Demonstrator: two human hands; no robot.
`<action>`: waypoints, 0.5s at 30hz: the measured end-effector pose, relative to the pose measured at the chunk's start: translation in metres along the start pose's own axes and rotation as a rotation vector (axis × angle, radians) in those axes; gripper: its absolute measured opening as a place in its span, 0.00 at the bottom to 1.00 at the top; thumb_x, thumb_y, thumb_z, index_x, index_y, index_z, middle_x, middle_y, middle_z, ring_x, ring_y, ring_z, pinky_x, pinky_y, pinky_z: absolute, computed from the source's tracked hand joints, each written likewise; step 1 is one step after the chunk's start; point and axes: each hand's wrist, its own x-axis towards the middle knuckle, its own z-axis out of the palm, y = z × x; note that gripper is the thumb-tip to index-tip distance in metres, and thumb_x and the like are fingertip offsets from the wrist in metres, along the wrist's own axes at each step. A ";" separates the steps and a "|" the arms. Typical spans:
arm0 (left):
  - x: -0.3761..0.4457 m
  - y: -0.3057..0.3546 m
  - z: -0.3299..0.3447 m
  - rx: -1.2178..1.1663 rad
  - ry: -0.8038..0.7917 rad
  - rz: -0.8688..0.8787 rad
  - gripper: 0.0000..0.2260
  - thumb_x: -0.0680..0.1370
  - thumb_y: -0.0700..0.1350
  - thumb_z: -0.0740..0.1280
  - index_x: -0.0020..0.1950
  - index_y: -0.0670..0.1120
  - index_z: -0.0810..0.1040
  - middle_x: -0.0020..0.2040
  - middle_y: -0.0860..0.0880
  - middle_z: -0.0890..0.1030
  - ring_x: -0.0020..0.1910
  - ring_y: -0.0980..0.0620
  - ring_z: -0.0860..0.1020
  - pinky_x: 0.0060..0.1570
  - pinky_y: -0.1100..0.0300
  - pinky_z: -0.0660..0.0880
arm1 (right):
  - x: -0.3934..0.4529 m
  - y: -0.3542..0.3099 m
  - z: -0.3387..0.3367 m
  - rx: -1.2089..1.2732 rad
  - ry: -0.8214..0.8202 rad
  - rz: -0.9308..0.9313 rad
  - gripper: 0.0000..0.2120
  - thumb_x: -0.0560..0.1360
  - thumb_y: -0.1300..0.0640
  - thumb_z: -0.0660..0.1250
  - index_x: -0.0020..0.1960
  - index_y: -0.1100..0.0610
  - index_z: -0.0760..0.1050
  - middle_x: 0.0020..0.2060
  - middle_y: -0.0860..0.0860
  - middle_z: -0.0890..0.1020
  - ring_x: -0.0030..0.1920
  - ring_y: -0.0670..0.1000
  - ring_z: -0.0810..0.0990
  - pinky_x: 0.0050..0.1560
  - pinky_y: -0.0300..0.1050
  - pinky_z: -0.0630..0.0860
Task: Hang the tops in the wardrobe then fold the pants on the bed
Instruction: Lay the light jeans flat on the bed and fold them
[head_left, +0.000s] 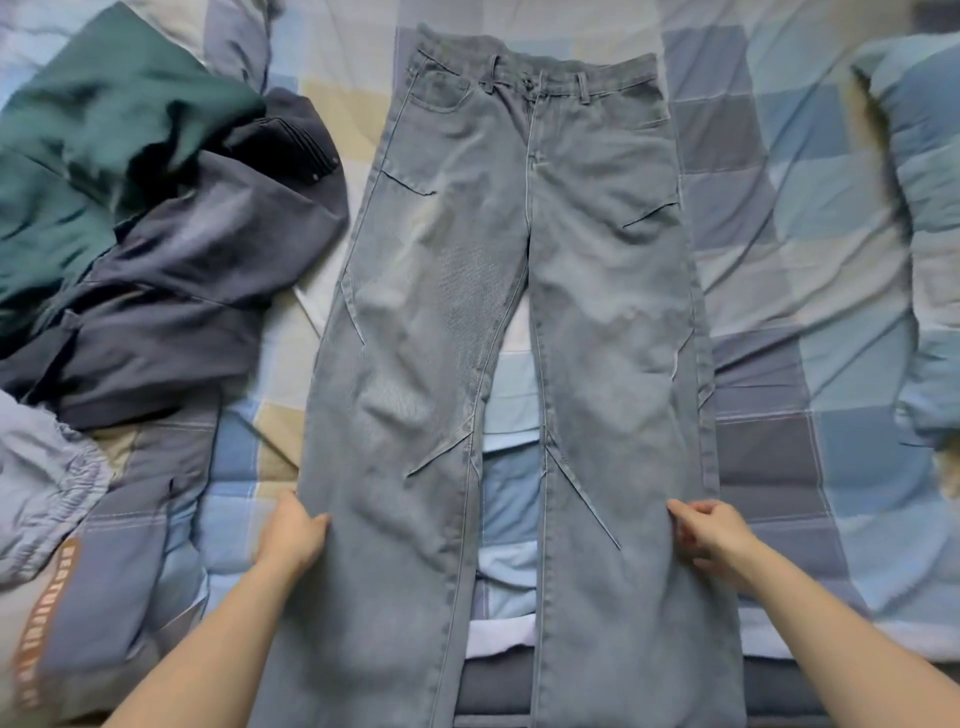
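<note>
Light blue jeans (519, 270) lie spread flat on the bed, front side up, waistband far from me and both legs running toward me. My left hand (293, 532) grips the outer edge of the left leg near the knee. My right hand (714, 535) pinches the outer edge of the right leg at the same height. A heap of other pants lies to the left: dark green ones (88, 135) on top of dark grey-blue ones (197, 291).
The bed is covered by a checked blue, grey and beige quilt (769, 291). A pillow in the same fabric (924, 218) lies at the right edge. A pale garment with an elastic waist (47, 483) and a brown striped trim (47, 618) sits at the lower left.
</note>
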 end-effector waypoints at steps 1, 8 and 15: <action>-0.001 -0.002 0.000 -0.070 -0.024 0.044 0.17 0.75 0.40 0.71 0.62 0.36 0.73 0.60 0.36 0.79 0.58 0.37 0.78 0.56 0.49 0.74 | -0.004 0.003 0.001 0.032 -0.067 0.013 0.09 0.77 0.56 0.68 0.41 0.60 0.74 0.28 0.53 0.73 0.27 0.50 0.72 0.37 0.43 0.74; -0.014 -0.025 -0.019 0.090 -0.021 -0.013 0.16 0.75 0.44 0.73 0.58 0.37 0.78 0.56 0.37 0.81 0.55 0.38 0.78 0.51 0.53 0.72 | -0.010 0.041 -0.009 -0.336 0.201 -0.074 0.24 0.73 0.56 0.73 0.63 0.67 0.71 0.60 0.65 0.76 0.63 0.63 0.72 0.60 0.53 0.69; -0.031 -0.050 0.008 0.314 -0.257 -0.124 0.18 0.74 0.42 0.73 0.60 0.34 0.78 0.58 0.37 0.81 0.57 0.41 0.80 0.55 0.54 0.75 | -0.004 0.068 -0.019 -0.216 0.143 0.004 0.30 0.69 0.58 0.76 0.64 0.70 0.69 0.61 0.66 0.76 0.60 0.64 0.75 0.61 0.57 0.72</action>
